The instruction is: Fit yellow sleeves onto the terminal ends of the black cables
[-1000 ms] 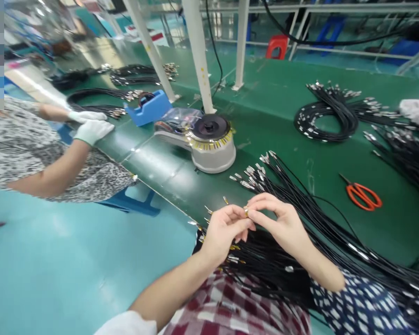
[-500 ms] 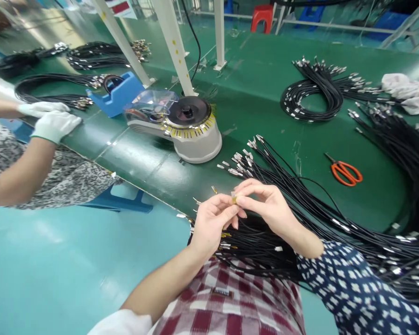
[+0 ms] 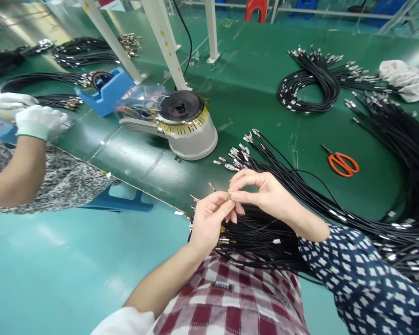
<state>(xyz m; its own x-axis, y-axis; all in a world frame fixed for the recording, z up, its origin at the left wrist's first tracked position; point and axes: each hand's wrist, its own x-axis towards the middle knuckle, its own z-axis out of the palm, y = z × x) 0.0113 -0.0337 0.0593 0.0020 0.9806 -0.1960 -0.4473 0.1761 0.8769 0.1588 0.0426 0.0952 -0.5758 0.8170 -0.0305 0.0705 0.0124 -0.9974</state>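
My left hand (image 3: 209, 218) and my right hand (image 3: 265, 193) meet fingertip to fingertip just above the near edge of the bench. Between their thumbs and forefingers is a tiny yellowish cable end (image 3: 231, 196), mostly covered by the fingers. Whether the yellow is tape wrapped on it is too small to tell. Below the hands lies a thick bundle of black cables (image 3: 258, 237) with silver and yellow ends, against the checked apron (image 3: 230, 302). Another fan of black cables (image 3: 282, 179) with silver connectors passes beside my right hand.
A round grey tape dispenser (image 3: 193, 139) with yellow strips stands ahead, a blue tape holder (image 3: 110, 95) left of it. Orange-handled scissors (image 3: 342, 164) and a coiled cable bundle (image 3: 282, 93) lie right. A co-worker's gloved hand (image 3: 37, 122) is at far left.
My fingertips have closed further over the yellowish piece, so less of it shows. The co-worker's gloved hands have shifted left and bent at the fingers. The view has tilted down slightly.
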